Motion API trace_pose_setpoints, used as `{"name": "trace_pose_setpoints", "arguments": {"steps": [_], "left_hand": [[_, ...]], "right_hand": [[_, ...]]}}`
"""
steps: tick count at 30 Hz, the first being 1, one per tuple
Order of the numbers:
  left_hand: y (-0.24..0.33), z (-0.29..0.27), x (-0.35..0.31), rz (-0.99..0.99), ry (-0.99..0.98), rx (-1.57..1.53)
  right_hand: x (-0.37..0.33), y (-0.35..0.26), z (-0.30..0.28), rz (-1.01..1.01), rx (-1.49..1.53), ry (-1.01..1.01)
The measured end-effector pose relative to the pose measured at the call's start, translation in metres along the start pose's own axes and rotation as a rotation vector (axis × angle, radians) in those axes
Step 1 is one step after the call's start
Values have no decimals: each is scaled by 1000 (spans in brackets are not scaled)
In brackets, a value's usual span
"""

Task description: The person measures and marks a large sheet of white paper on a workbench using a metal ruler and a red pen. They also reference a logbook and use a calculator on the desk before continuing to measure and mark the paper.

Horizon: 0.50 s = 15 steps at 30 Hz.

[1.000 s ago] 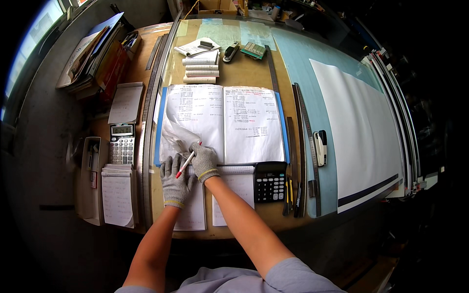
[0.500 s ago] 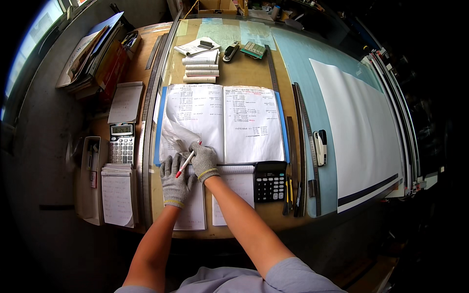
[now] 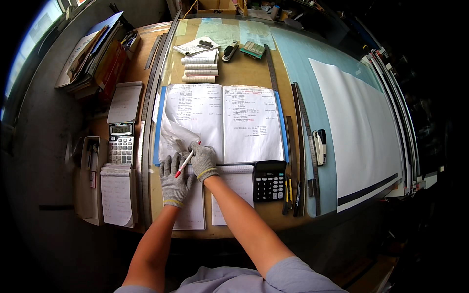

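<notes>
A large ledger book [image 3: 249,122] lies open on the desk, its pages covered in black and red handwriting and its blue cover showing at the sides. My right hand [image 3: 202,161], in a grey knit glove, grips a white pen [image 3: 184,164] with red ends. Its fingers rest on the lower left page, beside a curled, wrinkled page [image 3: 177,134]. My left hand [image 3: 174,183], gloved too, lies flat with fingers stretched toward the book's lower left edge. Beneath it is a notepad [image 3: 191,217]. Another notepad [image 3: 227,207] lies partly under my right forearm.
A black calculator [image 3: 269,183] sits below the book, near cutters [image 3: 290,193]. Rulers [image 3: 307,127] and a white stapler [image 3: 320,147] lie to the right, before a large white sheet [image 3: 361,132]. Leftward are a grey calculator [image 3: 121,146] and a box [image 3: 84,195]; notepads [image 3: 200,68] are stacked beyond.
</notes>
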<state>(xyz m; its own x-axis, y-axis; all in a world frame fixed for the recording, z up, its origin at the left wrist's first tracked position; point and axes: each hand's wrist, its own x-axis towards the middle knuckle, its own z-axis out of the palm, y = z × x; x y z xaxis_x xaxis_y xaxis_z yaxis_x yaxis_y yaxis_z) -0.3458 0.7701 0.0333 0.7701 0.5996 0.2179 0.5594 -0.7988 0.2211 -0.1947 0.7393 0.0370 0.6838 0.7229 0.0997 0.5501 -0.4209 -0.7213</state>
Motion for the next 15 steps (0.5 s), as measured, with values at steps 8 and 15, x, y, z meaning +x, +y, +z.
{"name": "trace_pose_setpoints", "arguments": {"steps": [8,15], "left_hand": [[2,-1,1,-2,-8,4],[-2,2,0,3,-9,13]], "right_hand": [[1,5,4,-27,-11,21],[0,4,4,-26,-23,29]]}}
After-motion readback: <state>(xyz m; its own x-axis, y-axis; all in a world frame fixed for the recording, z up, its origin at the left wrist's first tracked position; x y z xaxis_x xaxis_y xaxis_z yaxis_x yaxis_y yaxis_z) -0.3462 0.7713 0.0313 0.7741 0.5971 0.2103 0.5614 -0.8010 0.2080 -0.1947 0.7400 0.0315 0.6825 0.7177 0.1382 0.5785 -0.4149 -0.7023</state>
